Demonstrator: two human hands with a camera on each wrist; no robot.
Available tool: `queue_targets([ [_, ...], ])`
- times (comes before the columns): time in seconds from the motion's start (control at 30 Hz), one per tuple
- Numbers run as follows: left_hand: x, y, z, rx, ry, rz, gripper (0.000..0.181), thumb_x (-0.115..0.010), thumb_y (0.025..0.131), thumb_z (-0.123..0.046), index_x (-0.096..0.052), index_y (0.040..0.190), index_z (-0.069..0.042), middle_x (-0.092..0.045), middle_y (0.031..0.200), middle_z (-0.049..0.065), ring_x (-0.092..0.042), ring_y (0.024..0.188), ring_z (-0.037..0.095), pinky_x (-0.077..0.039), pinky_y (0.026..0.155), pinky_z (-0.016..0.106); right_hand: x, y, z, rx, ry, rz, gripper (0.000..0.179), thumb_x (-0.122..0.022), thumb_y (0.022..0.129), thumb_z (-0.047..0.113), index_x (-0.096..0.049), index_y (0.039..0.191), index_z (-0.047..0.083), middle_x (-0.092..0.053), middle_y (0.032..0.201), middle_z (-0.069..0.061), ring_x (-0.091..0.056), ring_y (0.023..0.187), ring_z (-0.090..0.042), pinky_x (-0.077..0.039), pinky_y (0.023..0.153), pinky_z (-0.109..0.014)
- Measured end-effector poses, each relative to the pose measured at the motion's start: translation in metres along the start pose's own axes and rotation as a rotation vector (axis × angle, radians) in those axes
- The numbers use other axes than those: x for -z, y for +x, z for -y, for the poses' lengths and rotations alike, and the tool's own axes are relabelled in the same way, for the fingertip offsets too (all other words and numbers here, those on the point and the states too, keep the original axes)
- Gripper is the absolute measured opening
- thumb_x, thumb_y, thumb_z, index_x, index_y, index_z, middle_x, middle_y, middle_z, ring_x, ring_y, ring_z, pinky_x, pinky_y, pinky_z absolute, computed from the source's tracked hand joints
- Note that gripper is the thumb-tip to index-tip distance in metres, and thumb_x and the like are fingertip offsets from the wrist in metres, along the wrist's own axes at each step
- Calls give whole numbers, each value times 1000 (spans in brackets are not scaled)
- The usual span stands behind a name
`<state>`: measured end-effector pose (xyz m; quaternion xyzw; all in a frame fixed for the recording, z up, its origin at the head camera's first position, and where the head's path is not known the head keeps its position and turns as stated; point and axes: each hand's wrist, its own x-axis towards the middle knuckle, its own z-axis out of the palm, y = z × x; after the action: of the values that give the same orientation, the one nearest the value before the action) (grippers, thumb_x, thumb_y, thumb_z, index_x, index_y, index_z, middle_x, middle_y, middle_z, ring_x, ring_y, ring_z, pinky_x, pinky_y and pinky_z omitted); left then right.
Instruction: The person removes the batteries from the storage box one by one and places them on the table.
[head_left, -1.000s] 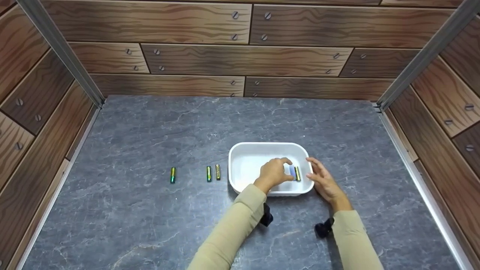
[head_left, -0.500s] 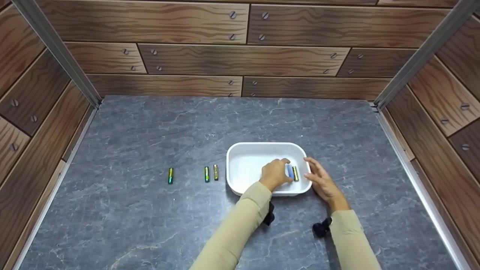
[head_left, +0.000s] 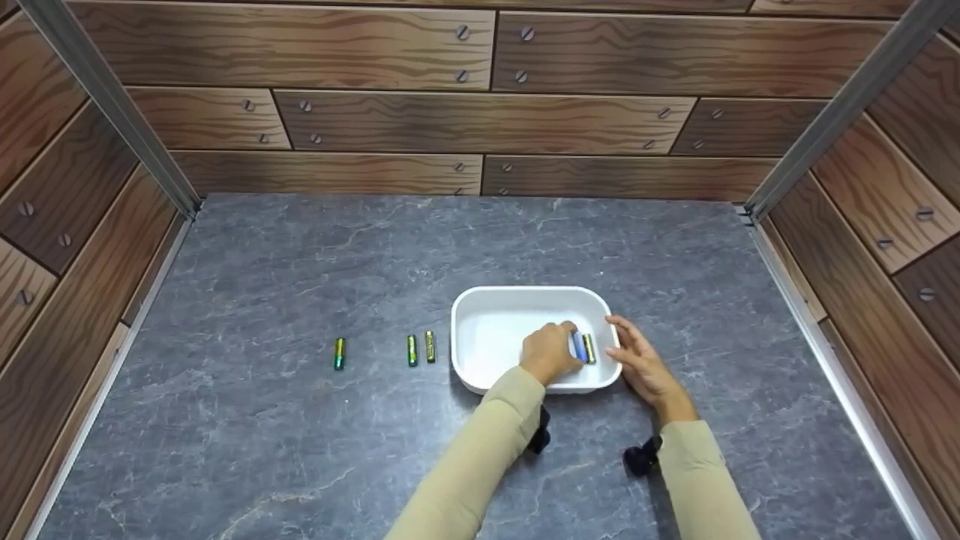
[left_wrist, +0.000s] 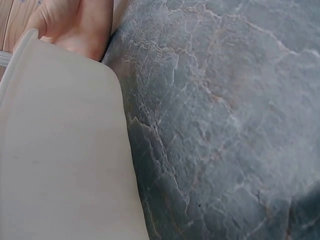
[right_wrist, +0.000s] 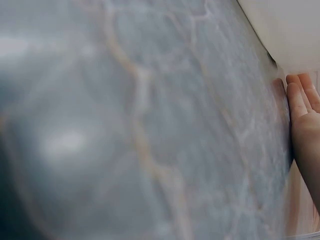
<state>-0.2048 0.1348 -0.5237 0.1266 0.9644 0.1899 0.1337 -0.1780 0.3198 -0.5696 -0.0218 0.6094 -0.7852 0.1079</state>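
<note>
In the head view a white rectangular tray [head_left: 480, 322] stands on the table. My left hand [head_left: 549, 351] reaches over its near side, thumb and fingertip at the two ends of a blue battery [head_left: 580, 347], which it appears to pinch. Right beside that lies a gold battery [head_left: 589, 349] in the tray. My right hand [head_left: 645, 367] rests against the tray's right wall, thumb and a fingertip at the rim. The right wrist view shows straight fingers [right_wrist: 298, 100] by the wall. In the left wrist view the tray wall [left_wrist: 65, 140] hides the left fingertips.
Left of the tray lie two batteries side by side, a green-gold one [head_left: 412, 350] and a gold one [head_left: 430, 346]. Farther left lies another green-gold battery [head_left: 340, 353]. Wood-patterned walls [head_left: 375, 120] enclose the grey marbled table [head_left: 247, 285] at the back and sides.
My left hand has settled lower over the tray, its fingers curled closer about the blue battery, which now lies nearer the gold one. The right hand holds its place at the tray wall.
</note>
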Motion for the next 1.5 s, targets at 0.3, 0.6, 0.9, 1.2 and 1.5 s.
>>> queue_targets([
  [0.3,1,1,1,1,-16,13,55,-81,74,-38,-61,122,-24,-69,111,0,-66,101,16,-53,84,31,2,1,0,25,10,40,47,-54,91,-3,-52,123,32,-56,128,13,-58,112,-5,-51,89,-23],
  [0.6,8,0,2,-12,-8,33,55,-81,74,-39,-60,124,-26,-68,112,0,-66,103,17,-53,85,33,1,-1,1,-5,-3,-1,48,-55,90,-4,-52,122,32,-54,130,12,-56,113,-6,-52,89,-23],
  [0.9,24,1,7,-45,12,31,59,-82,73,-41,-60,125,-26,-69,114,0,-67,103,20,-54,83,34,2,-1,1,-20,-14,3,49,-52,91,-5,-51,122,32,-54,129,13,-57,113,-6,-53,86,-23],
  [1.2,41,-5,16,-83,7,32,59,-82,73,-41,-59,126,-27,-69,119,1,-67,105,20,-54,84,38,0,0,1,-7,13,-4,49,-53,90,-6,-52,121,31,-55,128,10,-58,111,-9,-54,84,-25],
  [1.5,48,-18,32,-125,-43,-12,60,-84,72,-38,-59,126,-27,-69,117,2,-68,100,21,-55,79,38,0,0,2,-18,7,0,49,-52,91,-6,-53,119,34,-55,127,15,-58,110,-5,-53,85,-22],
])
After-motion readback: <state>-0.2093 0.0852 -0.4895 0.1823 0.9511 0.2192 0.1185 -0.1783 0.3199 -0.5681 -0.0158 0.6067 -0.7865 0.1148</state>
